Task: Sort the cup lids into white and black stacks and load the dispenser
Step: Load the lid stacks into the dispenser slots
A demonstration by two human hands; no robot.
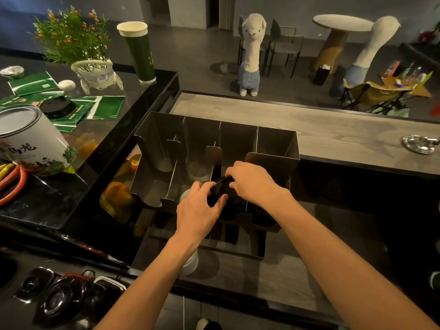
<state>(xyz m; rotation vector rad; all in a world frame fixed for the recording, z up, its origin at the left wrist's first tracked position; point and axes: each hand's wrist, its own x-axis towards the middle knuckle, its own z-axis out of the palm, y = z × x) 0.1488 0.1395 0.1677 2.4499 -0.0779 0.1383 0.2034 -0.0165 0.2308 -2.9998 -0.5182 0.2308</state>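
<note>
Both hands are on a stack of black lids [223, 189] at the front mouth of the dispenser [276, 141], over what looks like the 3rd of its 4 slots from the left. The left hand [200, 210] takes the near side, its grip curled round the stack's edge. The right hand [252, 182] comes over from above, its grip hooked on the far rim with the wrist bent down. Both forearms reach straight out over the bench [273, 277].

To seat it well I would keep the stack square and nested tight, then lower it between the 2 dividers without catching the cut-out lip. Letting go with 1 hand too soon could let the top lids fan out.

A pale stack, likely the white lids [184, 195], shows just left of the left hand in the next slot, partly hidden. 1 loose black lid [56, 107] lies on the side bench [147, 101], well apart, not yet gathered
</note>
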